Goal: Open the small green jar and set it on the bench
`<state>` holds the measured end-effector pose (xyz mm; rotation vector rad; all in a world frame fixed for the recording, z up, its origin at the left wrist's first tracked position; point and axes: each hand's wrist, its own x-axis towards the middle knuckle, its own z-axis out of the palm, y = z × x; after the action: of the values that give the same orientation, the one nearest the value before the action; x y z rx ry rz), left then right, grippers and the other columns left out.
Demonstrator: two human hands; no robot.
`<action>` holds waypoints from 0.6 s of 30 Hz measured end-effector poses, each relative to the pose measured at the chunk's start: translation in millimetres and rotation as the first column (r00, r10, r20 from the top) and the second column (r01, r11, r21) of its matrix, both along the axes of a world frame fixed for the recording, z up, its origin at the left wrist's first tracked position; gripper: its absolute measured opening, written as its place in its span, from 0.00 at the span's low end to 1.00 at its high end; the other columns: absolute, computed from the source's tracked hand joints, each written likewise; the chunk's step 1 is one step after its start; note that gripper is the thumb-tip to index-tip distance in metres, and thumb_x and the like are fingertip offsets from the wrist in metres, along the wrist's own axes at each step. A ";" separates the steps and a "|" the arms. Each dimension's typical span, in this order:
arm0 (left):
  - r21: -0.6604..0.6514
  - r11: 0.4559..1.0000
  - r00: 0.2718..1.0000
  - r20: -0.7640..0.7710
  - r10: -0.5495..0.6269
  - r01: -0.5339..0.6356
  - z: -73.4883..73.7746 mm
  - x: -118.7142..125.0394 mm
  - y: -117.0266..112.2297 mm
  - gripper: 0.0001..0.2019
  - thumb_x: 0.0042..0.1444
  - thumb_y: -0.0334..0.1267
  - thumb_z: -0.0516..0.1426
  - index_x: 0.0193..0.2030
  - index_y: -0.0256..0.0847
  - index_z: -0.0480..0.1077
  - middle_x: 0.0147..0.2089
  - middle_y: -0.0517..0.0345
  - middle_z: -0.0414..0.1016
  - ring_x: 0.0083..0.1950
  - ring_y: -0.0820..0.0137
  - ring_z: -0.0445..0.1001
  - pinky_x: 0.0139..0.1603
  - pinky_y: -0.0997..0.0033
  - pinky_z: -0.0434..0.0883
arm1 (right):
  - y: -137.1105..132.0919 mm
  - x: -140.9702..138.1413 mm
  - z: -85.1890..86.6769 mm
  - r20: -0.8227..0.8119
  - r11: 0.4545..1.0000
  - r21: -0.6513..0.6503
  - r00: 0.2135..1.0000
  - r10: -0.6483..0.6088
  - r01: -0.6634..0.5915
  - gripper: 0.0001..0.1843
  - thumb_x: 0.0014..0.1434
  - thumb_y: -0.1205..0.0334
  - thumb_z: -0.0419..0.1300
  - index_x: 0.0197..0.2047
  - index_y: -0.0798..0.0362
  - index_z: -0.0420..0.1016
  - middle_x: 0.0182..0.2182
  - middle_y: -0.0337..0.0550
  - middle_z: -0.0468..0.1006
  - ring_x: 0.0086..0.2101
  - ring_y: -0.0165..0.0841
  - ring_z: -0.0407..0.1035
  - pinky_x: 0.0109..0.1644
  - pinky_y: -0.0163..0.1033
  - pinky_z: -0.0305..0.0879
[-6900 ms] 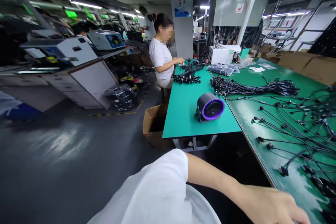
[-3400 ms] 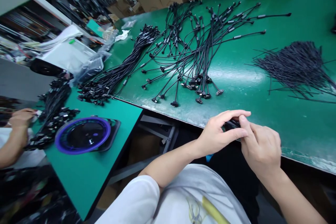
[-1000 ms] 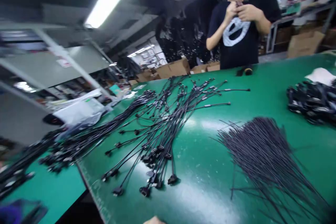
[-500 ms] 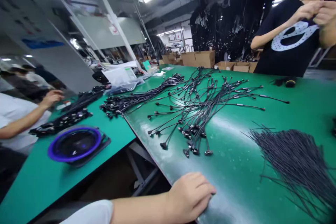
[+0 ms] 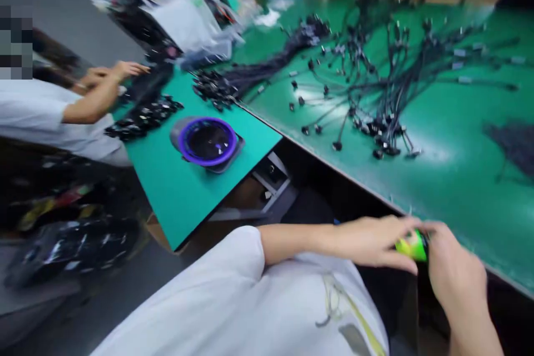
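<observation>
While blur softens much of the view, the right hand point(image 5: 456, 270) curls round the dark end of a green thing point(image 5: 411, 246), gripping it; the left hand point(image 5: 377, 239) has fingers above it and thumb below, though whether they press on it I cannot tell; the thing is just in front of the near edge of the large worktop point(image 5: 471, 194), too covered by the hands to identify; loose cables point(image 5: 403, 86) spread from near that edge toward the far one; a dark pile point(image 5: 515, 144) is cut off at right; on the small worktop point(image 5: 175, 194), a purple-rimmed device point(image 5: 208, 142) stands toward the right corner; a co-worker point(image 5: 37, 114), partly cut off, reaches over the far end, fingertip contact unclear.
</observation>
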<state>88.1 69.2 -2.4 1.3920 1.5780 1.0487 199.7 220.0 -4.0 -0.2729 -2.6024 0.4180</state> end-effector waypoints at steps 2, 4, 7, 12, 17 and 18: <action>-0.103 0.984 0.985 0.081 0.152 -0.143 0.0 -13.1 -32.9 0.34 0.58 0.55 0.60 0.66 0.41 0.57 0.59 0.45 0.68 0.57 0.58 0.71 0.56 0.61 0.69 | -23.6 0.7 -2.4 0.237 0.993 -0.118 0.971 0.035 -0.007 0.22 0.74 0.52 0.38 0.42 0.48 0.70 0.24 0.38 0.73 0.23 0.34 0.68 0.26 0.39 0.58; -0.170 0.963 0.956 0.172 0.238 -0.209 -3.3 -22.4 -60.5 0.31 0.59 0.55 0.58 0.62 0.38 0.59 0.56 0.45 0.70 0.52 0.61 0.72 0.52 0.64 0.70 | -39.7 -16.1 -1.7 0.357 0.975 -0.221 0.927 0.113 -0.034 0.26 0.73 0.48 0.35 0.42 0.48 0.71 0.25 0.40 0.74 0.24 0.37 0.70 0.27 0.40 0.56; -0.198 0.953 0.905 0.319 0.282 -0.228 -9.6 -23.7 -89.3 0.29 0.61 0.57 0.56 0.59 0.37 0.59 0.46 0.49 0.73 0.43 0.66 0.73 0.44 0.67 0.70 | -56.5 -43.4 0.9 0.365 0.959 -0.273 0.913 0.182 -0.081 0.30 0.72 0.44 0.34 0.38 0.48 0.72 0.25 0.41 0.75 0.25 0.38 0.69 0.28 0.41 0.53; -0.205 0.960 0.816 0.510 0.271 -0.190 -17.1 -18.9 -101.4 0.28 0.61 0.57 0.57 0.56 0.37 0.57 0.39 0.54 0.71 0.36 0.70 0.72 0.38 0.69 0.69 | -70.1 -48.7 -0.1 0.350 0.951 -0.286 0.911 0.217 -0.117 0.32 0.71 0.42 0.33 0.34 0.50 0.71 0.20 0.40 0.70 0.21 0.36 0.65 0.26 0.41 0.49; -0.161 0.984 0.598 0.782 0.174 -0.075 -24.7 -10.0 -89.8 0.28 0.59 0.63 0.55 0.46 0.37 0.62 0.36 0.54 0.70 0.32 0.73 0.70 0.34 0.71 0.69 | -67.5 -36.5 6.1 0.360 0.890 -0.450 0.899 0.251 -0.069 0.32 0.71 0.41 0.34 0.33 0.50 0.71 0.18 0.38 0.72 0.22 0.34 0.66 0.28 0.39 0.52; -0.146 0.988 0.525 0.837 0.154 -0.057 -26.0 -6.8 -86.8 0.29 0.58 0.65 0.54 0.44 0.36 0.63 0.37 0.53 0.70 0.31 0.73 0.70 0.32 0.72 0.68 | -66.9 -34.5 9.6 0.350 0.855 -0.516 0.897 0.271 -0.057 0.32 0.72 0.42 0.34 0.34 0.50 0.71 0.18 0.37 0.72 0.22 0.34 0.67 0.29 0.39 0.54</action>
<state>81.2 -17.6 -28.4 0.5038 0.9304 1.4047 165.1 153.2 5.6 -0.3317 -2.8961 1.2240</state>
